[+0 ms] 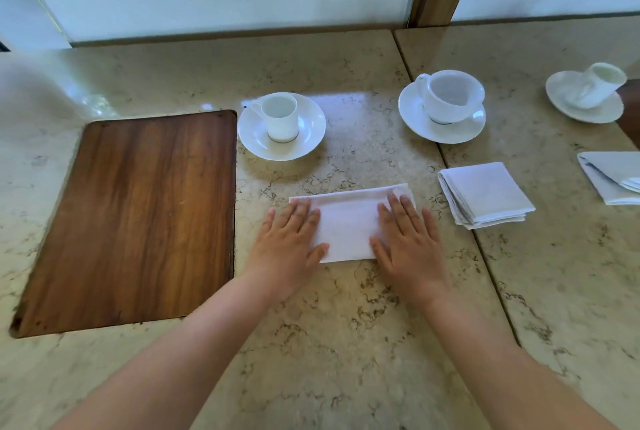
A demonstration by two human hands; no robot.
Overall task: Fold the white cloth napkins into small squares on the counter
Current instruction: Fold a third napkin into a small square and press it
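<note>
A white cloth napkin (348, 222), folded into a long rectangle, lies flat on the marble counter (346, 325) in front of me. My left hand (289, 246) presses its left end with straight fingers. My right hand (407, 242) lies flat on its right end the same way. To the right sits a napkin folded into a small square (488, 196). Another folded white napkin (613, 175) lies at the right edge, partly cut off by the frame.
A wooden board (138, 215) is set into the counter at the left. Behind the napkin stand a small cup on a saucer (282, 126) and a wider cup on a saucer (443, 107). A third cup and saucer (588, 94) sit far right.
</note>
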